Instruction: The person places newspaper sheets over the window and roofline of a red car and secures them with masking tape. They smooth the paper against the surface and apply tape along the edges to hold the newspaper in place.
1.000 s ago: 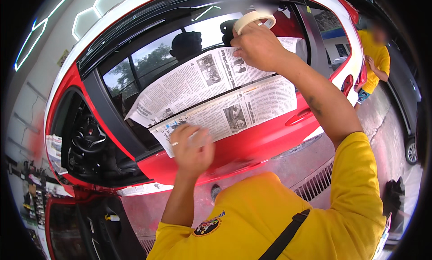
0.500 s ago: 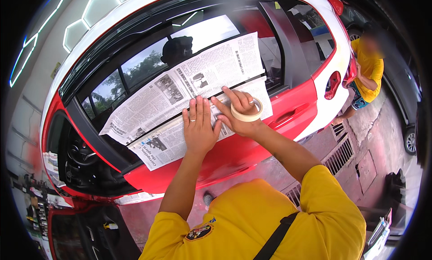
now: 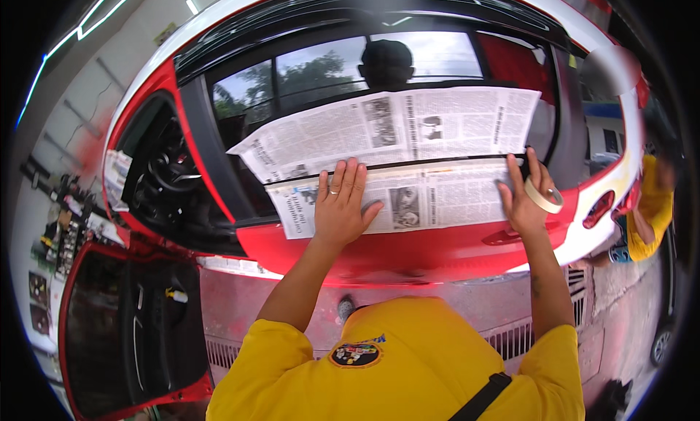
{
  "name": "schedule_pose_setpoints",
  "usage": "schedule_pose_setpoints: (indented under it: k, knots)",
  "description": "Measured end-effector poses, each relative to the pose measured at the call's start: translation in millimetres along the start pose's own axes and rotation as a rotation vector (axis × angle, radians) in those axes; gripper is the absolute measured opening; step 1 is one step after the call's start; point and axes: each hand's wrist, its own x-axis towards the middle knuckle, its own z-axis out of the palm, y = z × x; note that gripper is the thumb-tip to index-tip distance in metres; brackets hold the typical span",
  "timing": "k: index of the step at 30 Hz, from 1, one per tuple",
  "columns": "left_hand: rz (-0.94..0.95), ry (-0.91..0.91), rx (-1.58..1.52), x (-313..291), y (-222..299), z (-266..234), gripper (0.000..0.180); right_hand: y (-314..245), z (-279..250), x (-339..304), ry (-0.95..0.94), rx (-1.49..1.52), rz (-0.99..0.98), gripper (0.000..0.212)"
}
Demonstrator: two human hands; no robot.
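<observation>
Newspaper sheets lie across the side window and the upper part of the red car door, with a dark strip running between their upper and lower parts. My left hand presses flat on the lower newspaper towards its left end, fingers stretched out. At the right end, my right hand touches the paper's edge by the dark strip with its fingertips. A cream roll of masking tape hangs around fingers of that hand. Whether tape runs from the roll to the paper cannot be made out.
A red front door stands open at the lower left, beside the car's dark interior. Shelves with small items line the left wall. Another person in a yellow shirt is by the car's rear. Floor grates lie behind me.
My right hand has slid right along the dark strip, carrying the tape roll to the paper's right end. My left hand stays flat on the newspaper. The view has turned and shifted.
</observation>
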Motion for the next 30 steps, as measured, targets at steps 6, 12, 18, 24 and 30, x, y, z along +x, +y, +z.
schedule_pose_setpoints:
  k: [6, 12, 18, 24, 30]
  knots:
    - [0.025, -0.143, 0.133, -71, -119, -48, 0.086, -41, 8, 11, 0.116, 0.125, 0.03, 0.061]
    - [-0.004, -0.096, 0.16, -87, -163, -66, 0.076, -80, 3, 24, 0.012, -0.033, -0.06, 0.052]
    - [0.04, 0.232, 0.105, -44, -176, -85, 0.027, -141, -9, 45, 0.19, 0.18, 0.063, 0.044]
    - [0.206, 0.197, 0.013, -38, -206, -102, 0.026, -252, -27, 135, 0.129, 0.411, -0.168, 0.051]
    - [0.313, 0.218, 0.017, -34, -218, -97, 0.026, -261, -25, 151, 0.127, 0.33, -0.123, 0.058]
